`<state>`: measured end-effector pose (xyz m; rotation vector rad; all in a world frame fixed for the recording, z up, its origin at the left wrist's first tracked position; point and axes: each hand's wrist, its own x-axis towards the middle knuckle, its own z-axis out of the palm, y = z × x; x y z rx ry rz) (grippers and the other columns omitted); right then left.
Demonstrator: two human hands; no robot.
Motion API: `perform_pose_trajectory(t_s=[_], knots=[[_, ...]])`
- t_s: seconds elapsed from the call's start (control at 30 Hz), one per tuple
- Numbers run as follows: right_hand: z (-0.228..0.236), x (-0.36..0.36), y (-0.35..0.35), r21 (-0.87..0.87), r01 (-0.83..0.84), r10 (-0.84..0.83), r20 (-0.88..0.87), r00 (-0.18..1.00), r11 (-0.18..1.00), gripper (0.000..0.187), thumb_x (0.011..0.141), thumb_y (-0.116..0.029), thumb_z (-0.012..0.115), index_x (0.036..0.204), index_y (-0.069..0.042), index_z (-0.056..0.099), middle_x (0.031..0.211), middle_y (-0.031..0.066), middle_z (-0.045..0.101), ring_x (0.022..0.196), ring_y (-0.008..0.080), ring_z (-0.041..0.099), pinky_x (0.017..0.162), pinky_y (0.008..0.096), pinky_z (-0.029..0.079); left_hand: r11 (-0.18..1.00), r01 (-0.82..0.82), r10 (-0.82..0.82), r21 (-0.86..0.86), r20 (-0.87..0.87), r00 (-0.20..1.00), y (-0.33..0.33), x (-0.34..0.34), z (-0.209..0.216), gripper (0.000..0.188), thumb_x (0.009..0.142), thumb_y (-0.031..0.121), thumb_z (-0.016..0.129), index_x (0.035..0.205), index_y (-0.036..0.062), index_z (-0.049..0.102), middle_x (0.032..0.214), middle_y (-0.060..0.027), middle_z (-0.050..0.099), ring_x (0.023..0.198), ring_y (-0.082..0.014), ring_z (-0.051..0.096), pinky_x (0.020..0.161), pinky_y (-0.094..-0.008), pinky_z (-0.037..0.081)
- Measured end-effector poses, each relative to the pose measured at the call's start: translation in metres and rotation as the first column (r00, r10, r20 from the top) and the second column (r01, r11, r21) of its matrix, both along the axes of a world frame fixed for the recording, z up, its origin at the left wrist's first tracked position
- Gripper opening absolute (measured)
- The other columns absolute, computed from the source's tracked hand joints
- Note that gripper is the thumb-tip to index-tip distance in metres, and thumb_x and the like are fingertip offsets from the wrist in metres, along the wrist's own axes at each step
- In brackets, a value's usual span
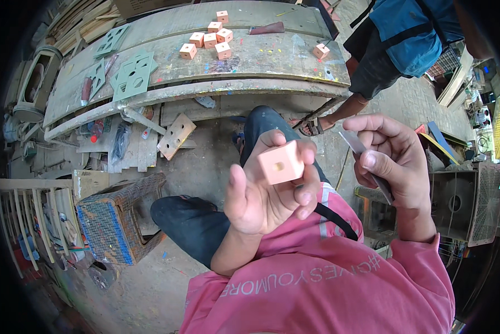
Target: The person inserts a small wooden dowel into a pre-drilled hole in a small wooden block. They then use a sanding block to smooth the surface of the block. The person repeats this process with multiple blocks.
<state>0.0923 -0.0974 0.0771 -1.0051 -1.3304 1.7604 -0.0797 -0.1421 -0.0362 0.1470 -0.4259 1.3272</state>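
My left hand [261, 206] is turned palm up, its fingers curled around a peach-coloured wooden cube [280, 163] with a round hole in the face toward me. To the right, my right hand [392, 161] pinches a thin, flat grey strip [372, 170] between thumb and fingers, held on edge and apart from the cube. What the strip is made of cannot be told. On the workbench ahead lie several matching cubes [210, 40] in a loose group, and one more cube [321, 51] sits by the right end.
The paint-spotted workbench [255, 64] spans the far side. Green boards with cut-out holes [134, 75] and a dark reddish folded piece [267, 28] lie on it. A woven crate [108, 228] stands at left. Another person [394, 39] with a blue bag stands at the bench's right end.
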Motion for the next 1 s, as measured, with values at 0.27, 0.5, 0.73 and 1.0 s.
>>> perform_pose_trajectory(t_s=[0.27,0.5,0.73,1.0], knots=[[-0.001,-0.001,0.000,0.043,0.018,-0.020,0.047,0.999,0.999,0.037,0.085,0.000,0.064,0.119,0.008,0.052,0.079,0.0030,0.061,0.063,0.0024,0.054,0.053,0.0149,0.041,0.998,0.064,-0.064,-0.002,-0.022,0.998,-0.002,0.005,0.000,0.052,0.100,0.050,0.020,0.126,0.0104,0.043,0.117,-0.0148,0.043,0.097,-0.0178,0.045,0.082,-0.0360,0.040],[-0.004,-0.001,-0.001,0.041,0.021,-0.023,0.044,0.999,0.999,0.038,0.085,-0.001,0.064,0.119,0.008,0.052,0.077,0.0019,0.059,0.063,0.0026,0.053,0.055,0.0155,0.041,0.996,0.075,-0.074,0.042,-0.032,0.997,-0.001,0.006,-0.003,0.047,0.099,0.046,0.032,0.129,0.0101,0.039,0.110,-0.0079,0.037,0.091,-0.0149,0.039,0.081,-0.0304,0.036],[-0.003,-0.002,-0.002,0.045,0.031,-0.033,0.054,0.998,0.999,0.038,0.084,-0.001,0.065,0.118,0.008,0.052,0.076,0.0016,0.059,0.062,0.0026,0.053,0.055,0.0156,0.041,0.993,0.039,-0.061,0.112,0.199,0.978,0.003,0.011,-0.010,0.029,0.100,0.026,0.040,0.129,0.0221,0.047,0.130,-0.0196,0.033,0.102,-0.0301,0.049,0.087,-0.0370,0.050],[-0.003,-0.001,-0.003,0.052,0.034,-0.038,0.065,0.997,0.998,0.038,0.084,-0.001,0.066,0.119,0.009,0.052,0.075,0.0019,0.059,0.061,0.0027,0.053,0.054,0.0158,0.041,0.961,0.270,-0.266,0.058,0.453,0.851,0.003,0.005,-0.007,0.028,0.101,0.018,0.034,0.126,0.0056,0.039,0.139,-0.0279,0.026,0.117,-0.0499,0.046,0.101,-0.0531,0.045]])
